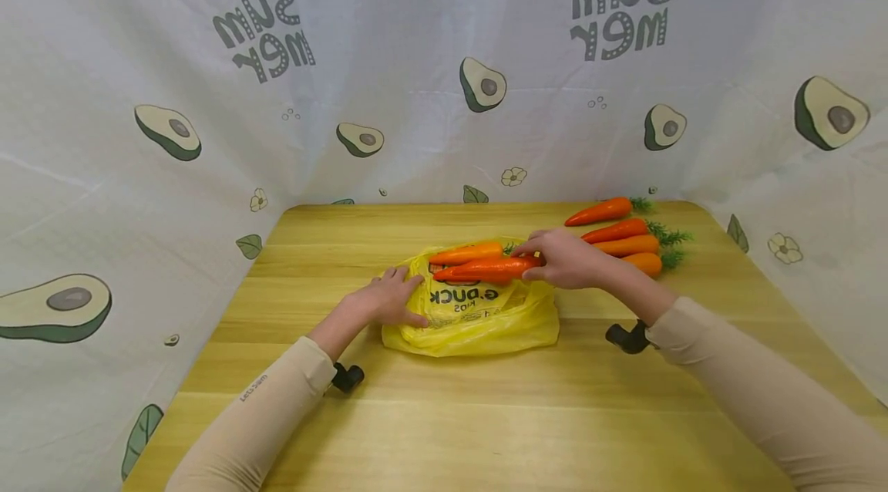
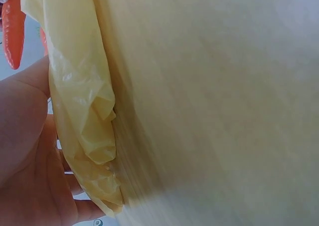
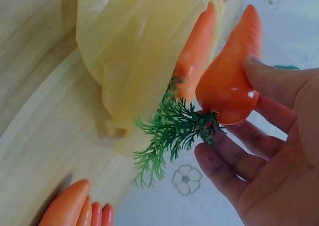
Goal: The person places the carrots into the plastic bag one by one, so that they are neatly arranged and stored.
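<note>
A yellow plastic bag (image 1: pixel 479 326) printed with "G.DUCK KIDS" lies on the wooden table. My right hand (image 1: pixel 565 259) grips a red-orange carrot (image 1: pixel 486 270) by its thick leafy end, over the bag. In the right wrist view, thumb and fingers pinch that carrot (image 3: pixel 232 84), and its green fronds (image 3: pixel 174 128) hang free. Another orange carrot (image 1: pixel 466 253) lies on the bag just behind it. My left hand (image 1: pixel 391 298) rests on the bag's left side with fingers spread. The left wrist view shows that palm against the yellow plastic (image 2: pixel 79 101).
Several more carrots with green tops lie at the back right of the table, among them a red-orange carrot (image 1: pixel 600 211) farthest back and an orange carrot (image 1: pixel 645 264) nearest. A white cloth (image 1: pixel 416 29) printed with avocados hangs behind and along both sides.
</note>
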`<state>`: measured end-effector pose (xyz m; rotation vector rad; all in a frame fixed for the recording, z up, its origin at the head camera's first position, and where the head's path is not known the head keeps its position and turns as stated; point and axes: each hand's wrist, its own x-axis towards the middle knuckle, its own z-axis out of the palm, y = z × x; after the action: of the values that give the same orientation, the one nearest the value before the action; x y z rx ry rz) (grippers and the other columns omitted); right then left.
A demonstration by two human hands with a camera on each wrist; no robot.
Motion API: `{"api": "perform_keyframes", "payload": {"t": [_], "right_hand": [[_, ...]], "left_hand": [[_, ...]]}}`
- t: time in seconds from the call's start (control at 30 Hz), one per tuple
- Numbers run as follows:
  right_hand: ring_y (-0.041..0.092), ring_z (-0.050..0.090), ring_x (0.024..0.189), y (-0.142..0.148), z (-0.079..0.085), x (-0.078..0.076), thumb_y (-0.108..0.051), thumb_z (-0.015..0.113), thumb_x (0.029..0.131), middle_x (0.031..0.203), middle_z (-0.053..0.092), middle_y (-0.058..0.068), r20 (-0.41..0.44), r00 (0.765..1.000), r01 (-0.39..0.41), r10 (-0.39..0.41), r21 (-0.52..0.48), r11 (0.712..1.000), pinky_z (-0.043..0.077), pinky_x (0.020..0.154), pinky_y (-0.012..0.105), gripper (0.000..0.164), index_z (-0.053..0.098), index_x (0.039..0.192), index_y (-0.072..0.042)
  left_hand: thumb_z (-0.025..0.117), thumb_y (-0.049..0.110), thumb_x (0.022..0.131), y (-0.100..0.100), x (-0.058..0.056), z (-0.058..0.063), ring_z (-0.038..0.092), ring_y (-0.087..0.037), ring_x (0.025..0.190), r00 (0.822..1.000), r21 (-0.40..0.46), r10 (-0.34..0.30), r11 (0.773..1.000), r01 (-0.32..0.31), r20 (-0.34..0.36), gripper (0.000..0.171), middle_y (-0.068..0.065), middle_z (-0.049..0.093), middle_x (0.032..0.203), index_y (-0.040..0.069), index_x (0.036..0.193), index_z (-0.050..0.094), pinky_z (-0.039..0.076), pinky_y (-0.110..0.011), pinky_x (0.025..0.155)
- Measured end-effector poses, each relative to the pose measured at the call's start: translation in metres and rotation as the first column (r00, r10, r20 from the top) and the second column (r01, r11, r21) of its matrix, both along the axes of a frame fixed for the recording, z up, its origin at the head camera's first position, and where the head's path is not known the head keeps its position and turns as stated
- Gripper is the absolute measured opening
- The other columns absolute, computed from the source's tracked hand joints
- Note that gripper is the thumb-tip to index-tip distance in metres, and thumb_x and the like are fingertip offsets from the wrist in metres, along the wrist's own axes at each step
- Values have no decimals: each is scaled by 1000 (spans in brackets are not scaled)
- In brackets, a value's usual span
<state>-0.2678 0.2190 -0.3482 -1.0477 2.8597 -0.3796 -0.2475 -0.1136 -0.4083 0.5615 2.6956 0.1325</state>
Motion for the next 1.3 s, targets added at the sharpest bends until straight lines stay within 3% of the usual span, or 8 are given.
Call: {"api": "perform_keyframes", "payload": {"t": [0.13,0.27,0.47,0.87,1.3], "right_hand": [[17,57,82,-8,-4,1,-20,77,90,108,69,6,9,1000,-16,16,-1,1000,49,74,36,37,72,125,-10],[25,64,99,-16,-8,2,-19,76,90,119,69,10,0,1000,-15,15,12,1000,53,86,44,38,71,127,-8],[30,65,111,-28,-14,4,-22,76,91,123,68,12,-11,1000,2,-2,65,998,54,94,49,38,71,126,-10],[35,64,116,-38,-33,2,-26,74,92,132,64,17,-2,1000,17,-17,131,991,54,94,52,42,68,130,-8],[26,66,99,-43,-40,4,-29,76,91,123,67,13,-58,997,51,-44,123,991,57,82,45,42,69,129,-11]], "left_hand": [[66,62,90,0,1,-1,15,-42,153,1000,1,-1,1000,1,7,92,-21,15,167,16,160,29,23,-61,120],[66,62,90,-1,1,-2,15,-42,153,1000,1,1,1000,-1,6,92,-21,15,167,16,160,29,24,-60,120],[65,63,90,-1,0,-4,15,-41,154,1000,-11,2,1000,-2,0,92,-20,15,167,17,160,28,24,-59,120],[64,64,90,1,0,-5,15,-41,154,1000,-17,-6,1000,6,5,92,-19,13,168,19,161,27,23,-59,120],[64,63,90,0,0,-3,15,-41,154,1000,-18,-6,1000,5,-9,91,-19,14,167,18,160,28,23,-60,120]]}}
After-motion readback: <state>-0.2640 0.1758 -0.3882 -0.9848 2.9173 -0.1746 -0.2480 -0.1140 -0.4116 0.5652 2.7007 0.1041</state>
